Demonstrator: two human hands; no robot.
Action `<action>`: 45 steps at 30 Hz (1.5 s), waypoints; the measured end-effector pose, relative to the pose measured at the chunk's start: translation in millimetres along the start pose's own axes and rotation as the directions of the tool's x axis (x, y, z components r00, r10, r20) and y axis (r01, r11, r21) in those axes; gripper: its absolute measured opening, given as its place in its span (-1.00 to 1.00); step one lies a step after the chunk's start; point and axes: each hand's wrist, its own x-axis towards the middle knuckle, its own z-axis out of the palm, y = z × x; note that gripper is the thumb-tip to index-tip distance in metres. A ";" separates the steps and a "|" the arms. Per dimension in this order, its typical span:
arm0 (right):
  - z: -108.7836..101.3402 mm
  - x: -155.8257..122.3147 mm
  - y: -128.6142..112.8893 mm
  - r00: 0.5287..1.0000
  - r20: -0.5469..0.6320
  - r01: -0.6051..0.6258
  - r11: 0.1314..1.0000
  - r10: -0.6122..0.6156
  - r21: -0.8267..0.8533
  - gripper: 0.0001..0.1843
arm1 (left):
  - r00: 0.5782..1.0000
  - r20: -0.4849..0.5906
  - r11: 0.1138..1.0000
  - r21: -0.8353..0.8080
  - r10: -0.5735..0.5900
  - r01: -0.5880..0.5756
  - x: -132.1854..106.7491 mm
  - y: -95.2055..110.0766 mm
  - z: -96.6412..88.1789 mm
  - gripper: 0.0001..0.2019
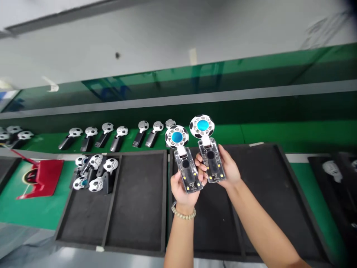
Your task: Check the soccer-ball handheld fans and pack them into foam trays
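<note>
My left hand (178, 191) is closed around a soccer-ball handheld fan (189, 175). It has a round black-and-white head with a blue centre, a white neck and a clear body that shows a circuit board. A second fan (213, 163) of the same kind is gripped by my right hand (230, 165), a little higher and to the right. Both are tilted slightly left, side by side, heads up, above the black trays. The left wrist wears a beaded bracelet (184, 213).
More fans (116, 139) lie in a row along the green bench behind. Several are piled in the left black tray (136, 201). Another black tray (262, 178) lies under my hands. A red tape dispenser (46, 176) is at far left, and more dark trays (323, 186) are at far right.
</note>
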 end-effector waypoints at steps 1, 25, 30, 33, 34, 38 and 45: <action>2.9 1.2 4.5 1.000 0.003 -0.003 1.000 0.003 -0.005 -0.41 | 1.000 -0.014 1.000 -0.017 0.001 -0.001 -4.1 2.9 -1.6 -0.54; 36.9 16.3 74.7 0.964 -0.257 0.059 0.996 -0.074 -0.066 -0.58 | 0.984 -0.110 0.969 0.219 0.141 -0.115 -52.1 61.1 -69.5 -0.28; 23.2 22.2 81.5 0.897 -0.384 0.103 0.949 -0.218 -0.298 -0.41 | 0.956 -0.191 0.894 0.432 0.222 -0.121 -38.9 65.8 -86.1 -0.40; 16.2 25.1 85.8 0.858 -0.465 0.034 0.929 -0.217 -0.369 -0.56 | 0.957 -0.253 0.905 0.424 0.145 -0.025 -33.3 68.9 -89.3 -0.61; 14.6 25.4 86.3 0.846 -0.484 0.033 0.929 -0.222 -0.368 -0.55 | 0.955 -0.266 0.916 0.401 0.128 -0.011 -32.3 69.8 -89.9 -0.63; 6.7 25.0 84.9 0.811 -0.542 0.037 0.944 -0.221 -0.329 -0.48 | 0.948 -0.302 0.939 0.344 0.098 0.012 -28.6 71.6 -92.4 -0.65; -39.2 19.5 83.2 0.689 -0.589 -0.295 0.578 -0.422 -0.760 -0.41 | 0.946 -0.176 0.485 0.874 0.272 0.024 2.0 53.0 -111.3 -0.36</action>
